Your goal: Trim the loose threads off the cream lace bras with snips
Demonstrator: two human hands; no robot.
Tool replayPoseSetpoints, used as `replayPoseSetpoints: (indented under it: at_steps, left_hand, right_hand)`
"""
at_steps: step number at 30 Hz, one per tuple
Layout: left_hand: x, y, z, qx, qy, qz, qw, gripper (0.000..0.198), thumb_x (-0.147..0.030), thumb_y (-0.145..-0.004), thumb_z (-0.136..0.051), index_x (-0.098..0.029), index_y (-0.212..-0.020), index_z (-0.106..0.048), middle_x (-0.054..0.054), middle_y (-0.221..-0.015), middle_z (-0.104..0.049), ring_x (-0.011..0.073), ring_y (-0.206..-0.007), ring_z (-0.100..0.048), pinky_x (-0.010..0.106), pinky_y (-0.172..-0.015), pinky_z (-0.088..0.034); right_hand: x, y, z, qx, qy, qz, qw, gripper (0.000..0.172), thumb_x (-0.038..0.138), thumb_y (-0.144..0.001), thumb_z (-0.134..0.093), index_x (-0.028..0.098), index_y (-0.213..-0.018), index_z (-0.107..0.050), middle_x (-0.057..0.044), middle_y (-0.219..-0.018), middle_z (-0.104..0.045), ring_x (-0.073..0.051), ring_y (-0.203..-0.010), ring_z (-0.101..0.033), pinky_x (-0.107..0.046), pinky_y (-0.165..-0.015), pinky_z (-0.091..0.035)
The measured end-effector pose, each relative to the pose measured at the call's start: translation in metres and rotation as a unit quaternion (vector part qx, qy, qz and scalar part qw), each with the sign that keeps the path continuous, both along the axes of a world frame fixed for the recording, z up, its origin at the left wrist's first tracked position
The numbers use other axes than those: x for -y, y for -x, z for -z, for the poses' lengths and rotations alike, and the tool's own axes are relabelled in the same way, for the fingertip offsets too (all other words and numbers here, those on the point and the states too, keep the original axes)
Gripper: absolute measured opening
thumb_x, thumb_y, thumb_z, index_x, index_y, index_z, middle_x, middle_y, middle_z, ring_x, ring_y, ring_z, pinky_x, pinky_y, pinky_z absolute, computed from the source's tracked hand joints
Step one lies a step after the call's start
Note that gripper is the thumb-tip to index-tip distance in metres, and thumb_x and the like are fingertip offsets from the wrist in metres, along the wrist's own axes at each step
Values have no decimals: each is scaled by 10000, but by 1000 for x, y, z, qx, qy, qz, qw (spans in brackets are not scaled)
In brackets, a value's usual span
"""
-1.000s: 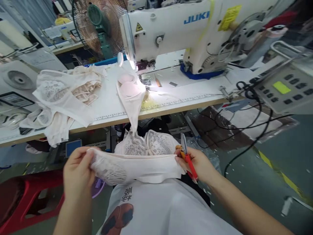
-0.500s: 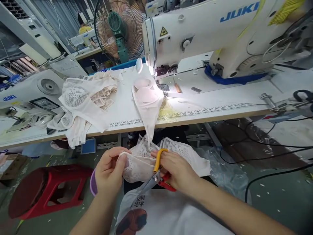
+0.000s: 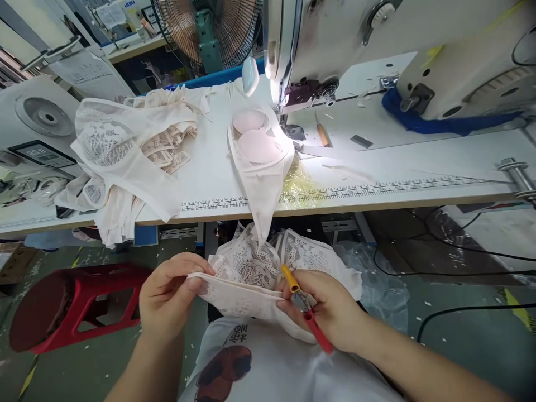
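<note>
A pale lace garment lies across my lap below the table edge. My left hand pinches its left end, fingers closed on the fabric. My right hand grips the other end together with small thread snips with yellow and red handles, blades hidden against the cloth. A strip of the same fabric runs up from my lap to padded pink cups lying on the sewing table by the needle.
A white sewing machine stands on the table at the right. A heap of lace pieces lies at the left. A red plastic stool sits on the floor to my left. Cables trail on the right; a fan stands behind.
My view has moved closer to the table and lower. My hands have spread a little apart along the garment's edge, and the snips have turned in my right hand.
</note>
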State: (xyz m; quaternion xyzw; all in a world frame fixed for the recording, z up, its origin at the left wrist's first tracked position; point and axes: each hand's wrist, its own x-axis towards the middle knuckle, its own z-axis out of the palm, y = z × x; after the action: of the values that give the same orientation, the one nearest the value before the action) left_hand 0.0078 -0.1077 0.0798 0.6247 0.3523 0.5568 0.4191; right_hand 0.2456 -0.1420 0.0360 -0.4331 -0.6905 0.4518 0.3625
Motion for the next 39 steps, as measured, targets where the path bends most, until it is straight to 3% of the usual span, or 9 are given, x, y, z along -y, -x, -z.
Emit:
replayPoseSetpoints:
  at_steps: [5, 9, 16, 25, 29, 33, 36, 39]
  left_hand:
    - [-12, 7, 0, 8, 22, 61, 998, 127, -155, -782, -645, -196, -872, -725, 64, -707, -660, 178, -624, -607, 276, -493, -502]
    - [-20, 9, 5, 22, 36, 92, 995, 116, -178, -784, -652, -195, -873, -724, 63, -705, -649, 179, -647, -600, 296, -543, -503]
    - [-32, 11, 13, 22, 35, 101, 994, 109, -204, -787, -659, -218, -868, -730, 46, -731, -638, 168, -717, -601, 436, -844, -509]
    - [-40, 6, 18, 17, 37, 70, 997, 46, -274, -781, -679, -260, -809, -713, 47, -718, -636, 188, -738, -615, 549, -908, -468]
    - [-45, 7, 17, -8, 39, 41, 998, 138, -356, -780, -672, -230, -723, -676, 48, -669, -630, 193, -693, -629, 552, -898, -479]
    - [-44, 9, 9, -94, -2, -4, 996, 61, -219, -804, -634, -222, -862, -651, 70, -809, -652, 211, -830, -625, 539, -961, -433]
    - [-42, 2, -7, -245, -123, -17, 961, 350, -107, -751, -649, -212, -1081, -598, 103, -983, -651, 230, -960, -591, 524, -1034, -357]
    - [-42, -17, -22, -376, -222, 135, 889, 334, -141, -787, -619, -193, -1115, -590, 93, -952, -694, 229, -965, -611, 487, -1074, -325]
  right_hand:
    - [-3, 0, 1, -12, 42, 40, 998, 104, 221, -782, -570, 204, -695, -515, 1, -642, -581, -139, -542, -527, -229, -483, -433]
    - [-12, -2, -1, -18, 7, 2, 1000, 68, 179, -759, -549, 193, -693, -544, -13, -638, -581, -142, -536, -530, -233, -481, -427]
    - [-25, -6, -9, -18, -49, -19, 998, 112, 132, -783, -519, 197, -716, -582, -21, -628, -574, -156, -558, -548, -246, -507, -440]
    - [-32, -8, -12, 20, -112, -26, 993, 120, 129, -794, -514, 221, -748, -575, -32, -620, -572, -189, -547, -559, -277, -476, -454]
    - [-36, -7, -10, 33, -111, -31, 993, 115, 118, -775, -558, 232, -781, -567, -30, -648, -567, -201, -583, -571, -287, -504, -455]
    - [-42, -4, -18, 44, -82, -47, 994, 92, 147, -778, -552, 217, -720, -547, -15, -614, -528, -176, -536, -523, -264, -471, -416]
    - [-48, -3, -21, 35, -67, -69, 995, 93, 136, -761, -513, 212, -708, -522, -16, -620, -533, -168, -543, -510, -253, -475, -395]
    - [-51, -3, -20, 43, -43, -80, 995, 112, 102, -708, -470, 209, -681, -483, -14, -626, -530, -160, -549, -488, -247, -483, -381]
